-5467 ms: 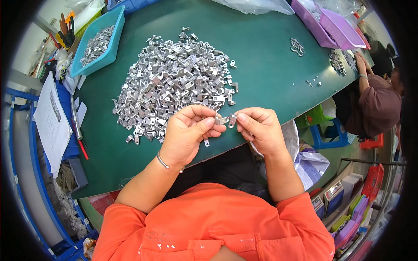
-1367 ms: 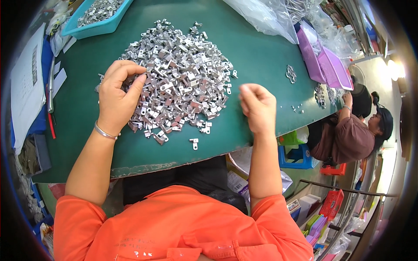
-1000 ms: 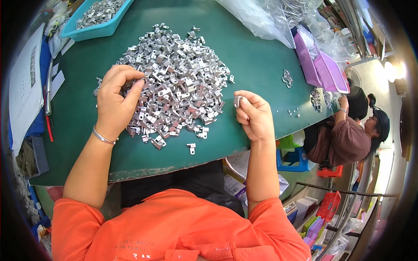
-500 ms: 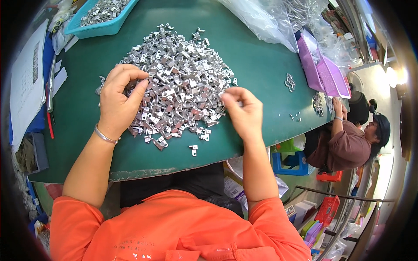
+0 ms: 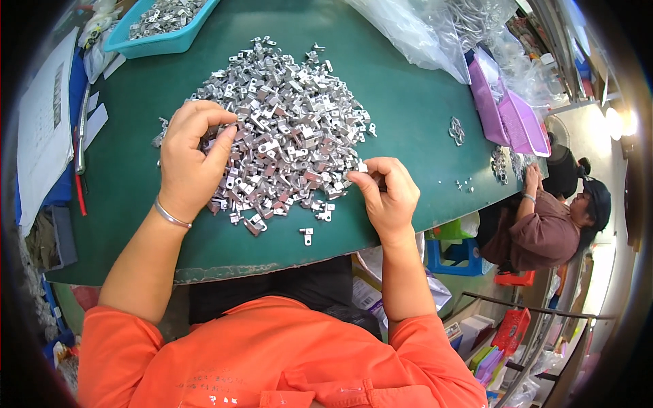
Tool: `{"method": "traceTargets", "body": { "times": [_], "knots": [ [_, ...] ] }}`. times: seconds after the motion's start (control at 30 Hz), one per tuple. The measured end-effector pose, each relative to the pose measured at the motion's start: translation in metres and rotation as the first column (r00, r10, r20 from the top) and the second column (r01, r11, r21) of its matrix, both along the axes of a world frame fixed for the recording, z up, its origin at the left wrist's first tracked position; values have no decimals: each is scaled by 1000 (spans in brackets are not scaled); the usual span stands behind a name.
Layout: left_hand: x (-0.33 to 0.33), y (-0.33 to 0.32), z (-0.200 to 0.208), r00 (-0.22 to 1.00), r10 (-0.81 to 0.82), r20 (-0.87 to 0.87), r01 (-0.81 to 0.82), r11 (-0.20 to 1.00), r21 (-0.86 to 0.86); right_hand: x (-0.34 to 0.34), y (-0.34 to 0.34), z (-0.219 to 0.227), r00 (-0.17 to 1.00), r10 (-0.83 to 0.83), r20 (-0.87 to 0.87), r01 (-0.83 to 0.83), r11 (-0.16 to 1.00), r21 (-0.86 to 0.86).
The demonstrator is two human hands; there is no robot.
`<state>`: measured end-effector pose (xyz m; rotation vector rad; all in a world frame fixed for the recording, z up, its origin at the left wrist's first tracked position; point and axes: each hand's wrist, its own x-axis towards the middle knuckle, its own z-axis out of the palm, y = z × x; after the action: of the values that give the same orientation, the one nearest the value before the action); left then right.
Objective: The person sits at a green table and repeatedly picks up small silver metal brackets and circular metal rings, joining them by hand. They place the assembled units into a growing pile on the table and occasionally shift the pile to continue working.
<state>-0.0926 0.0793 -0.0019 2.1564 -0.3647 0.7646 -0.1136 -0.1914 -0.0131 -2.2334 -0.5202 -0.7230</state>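
A large heap of small silver metal brackets (image 5: 292, 129) lies on the green table before me. At its left edge my left hand (image 5: 194, 149) rests with the fingers curled and the thumb tip close to the index finger. What those fingertips may hold is hidden among the parts. On the heap's right edge my right hand (image 5: 389, 197) pinches a small metal bracket (image 5: 361, 166) between thumb and index finger. One loose bracket (image 5: 307, 236) lies apart, nearer to me, between the two hands.
A turquoise basket (image 5: 153, 45) of similar parts stands far left, past printed sheets (image 5: 44, 129). Clear plastic bags (image 5: 415, 41) and purple baskets (image 5: 524, 126) are at the far right. A few linked metal pieces (image 5: 456, 131) lie there too. Another person (image 5: 551, 224) works at the table's right side.
My right hand has come slightly nearer to me, and a bracket now shows at its fingertips. My left hand stays at the heap's left edge. The view has shifted a little.
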Motion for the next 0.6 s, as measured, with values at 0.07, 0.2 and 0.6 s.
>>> {"method": "traceTargets", "body": {
  "times": [0.07,0.2,0.6],
  "knots": [
    [-2,-3,9,985,24,170,-43,993,107,-1,3,3,999,3,52,-3,1000,-15],
    [-20,-19,16,965,-206,162,225,968,-110,-1,6,6,993,33,116,-34,999,4],
    [-41,-39,10,818,-526,-232,389,803,-451,3,23,22,989,148,6,-148,982,121]
  ]
}}
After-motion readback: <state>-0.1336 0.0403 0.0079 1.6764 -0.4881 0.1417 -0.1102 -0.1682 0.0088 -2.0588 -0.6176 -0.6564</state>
